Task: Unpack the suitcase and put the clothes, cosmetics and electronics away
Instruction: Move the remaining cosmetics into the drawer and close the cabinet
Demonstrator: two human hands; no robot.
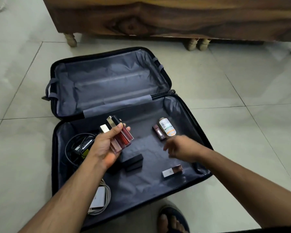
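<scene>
The fingers of the left hand are curled round a bunch of lip gloss tubes, held above the suitcase on the floor. The right hand is blurred; whether its fingers are apart cannot be told. No clothes are seen inside. A bottle, lipsticks, black boxes and chargers are left.

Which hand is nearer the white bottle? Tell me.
Right. The right hand hovers just below the white bottle, not touching it. The left hand is well off to its left, holding lip gloss tubes.
</scene>
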